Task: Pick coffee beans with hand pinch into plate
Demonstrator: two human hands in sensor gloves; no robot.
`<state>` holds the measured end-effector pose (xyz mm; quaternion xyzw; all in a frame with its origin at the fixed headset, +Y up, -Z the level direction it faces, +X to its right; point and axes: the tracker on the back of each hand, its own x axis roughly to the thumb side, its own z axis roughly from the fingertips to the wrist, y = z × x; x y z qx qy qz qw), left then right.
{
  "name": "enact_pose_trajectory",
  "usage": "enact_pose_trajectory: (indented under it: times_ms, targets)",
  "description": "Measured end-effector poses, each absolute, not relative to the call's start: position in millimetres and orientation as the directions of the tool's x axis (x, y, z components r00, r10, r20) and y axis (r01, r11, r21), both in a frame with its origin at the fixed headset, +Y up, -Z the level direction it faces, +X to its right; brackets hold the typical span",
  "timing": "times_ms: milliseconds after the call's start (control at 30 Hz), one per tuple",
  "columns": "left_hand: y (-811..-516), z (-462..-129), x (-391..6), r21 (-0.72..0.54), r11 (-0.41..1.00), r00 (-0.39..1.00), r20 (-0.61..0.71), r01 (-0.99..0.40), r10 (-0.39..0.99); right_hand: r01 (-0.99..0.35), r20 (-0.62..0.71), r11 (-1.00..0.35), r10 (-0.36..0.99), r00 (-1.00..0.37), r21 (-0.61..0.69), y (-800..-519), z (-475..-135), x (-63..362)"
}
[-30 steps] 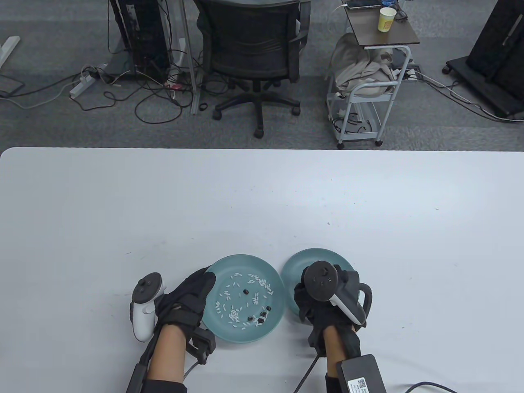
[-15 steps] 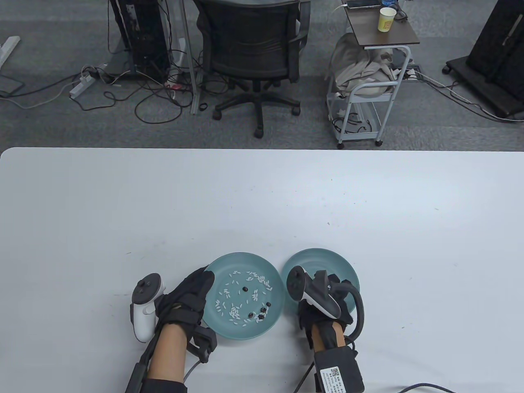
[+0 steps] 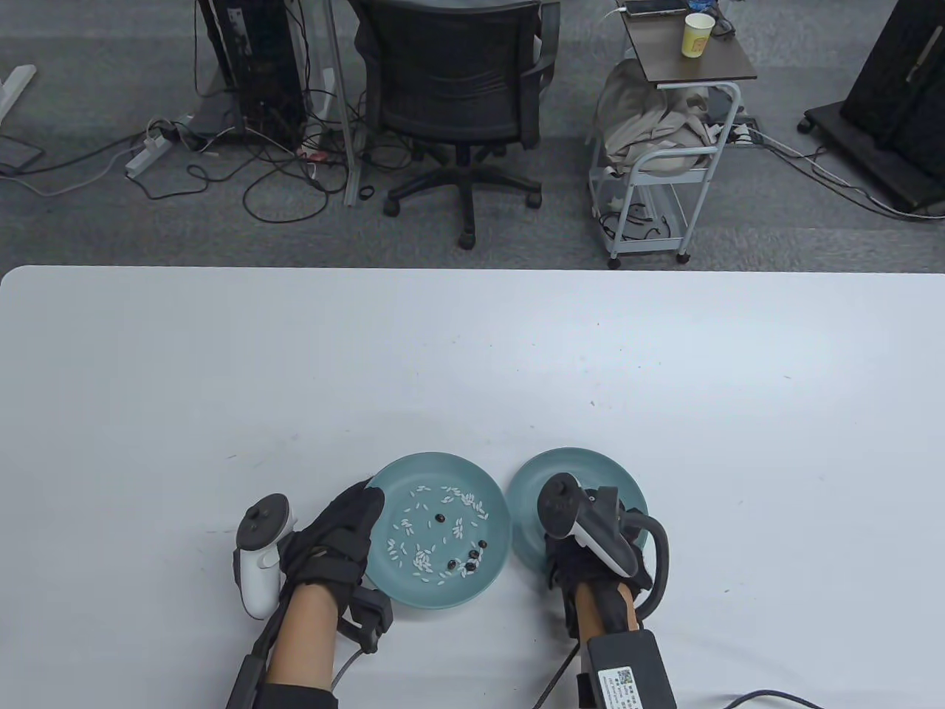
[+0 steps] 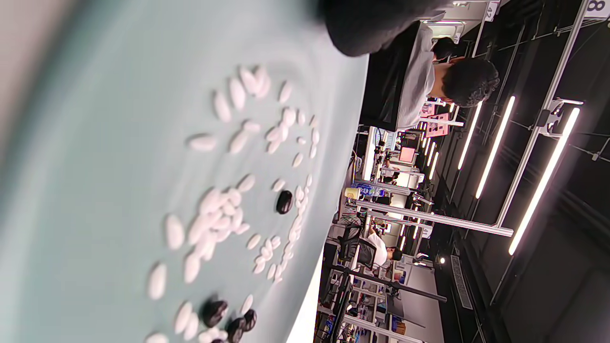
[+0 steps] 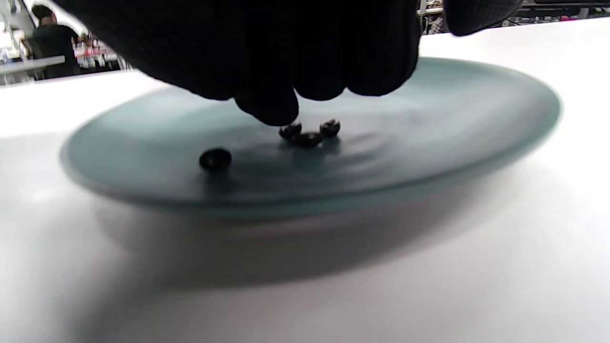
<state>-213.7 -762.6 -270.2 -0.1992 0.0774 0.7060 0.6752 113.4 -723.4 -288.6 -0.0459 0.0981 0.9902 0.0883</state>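
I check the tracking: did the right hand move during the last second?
Yes. The right hand shifted slightly toward the table's near edge over the right plate, and its tracker turned.

The right hand (image 3: 590,561) is drawn back toward the near rim of the right plate (image 3: 576,464), its tracker (image 3: 587,521) turned upright again. The left plate (image 3: 443,528) is shifted slightly away, tilted

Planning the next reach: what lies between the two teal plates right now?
Only a narrow strip of bare white table, seen in the table view. The left plate with rice and beans and the right plate sit close together, rims apparently not touching.
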Motion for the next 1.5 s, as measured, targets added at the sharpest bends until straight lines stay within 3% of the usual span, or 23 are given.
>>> enact_pose_trajectory:
  times_ms: [200, 467, 700, 933, 1333, 1500]
  targets:
    - [-761.8, -269.9, -214.5, -0.158, -0.081, -0.015, -0.378, -0.984, 0.926, -0.336, -0.080, -0.938, 0.330, -0.941, 0.082, -704.5, -282.5, 121.6]
    - [-761.5, -269.8, -214.5, -0.166, -0.090, -0.019, -0.384, -0.982, 0.923, -0.394, 0.178, -0.917, 0.378, -0.908, -0.061, -671.3, -264.3, 82.6]
    - [-761.4, -270.1, -214.9, -0.179, -0.085, -0.009, -0.386, -0.980, 0.922, -0.237, 0.329, -0.971, 0.227, -0.917, 0.009, -662.4, -245.8, 27.6]
    - [-761.4, -270.6, -214.4, -0.184, -0.086, -0.008, -0.390, -0.979, 0.921, -0.062, 0.375, -0.996, 0.079, -0.923, 0.059, -665.6, -234.7, -4.1]
    - [-766.1, -270.6, -214.3, -0.207, -0.152, -0.053, -0.418, -0.967, 0.907, -0.025, 0.374, -0.992, 0.068, -0.925, 0.120, -679.2, -236.0, -11.8]
    - [-765.7, -270.5, -213.9, -0.207, -0.149, -0.051, -0.416, -0.967, 0.908, -0.077, 0.370, -0.989, 0.121, -0.921, 0.130, -682.3, -240.1, -5.0]
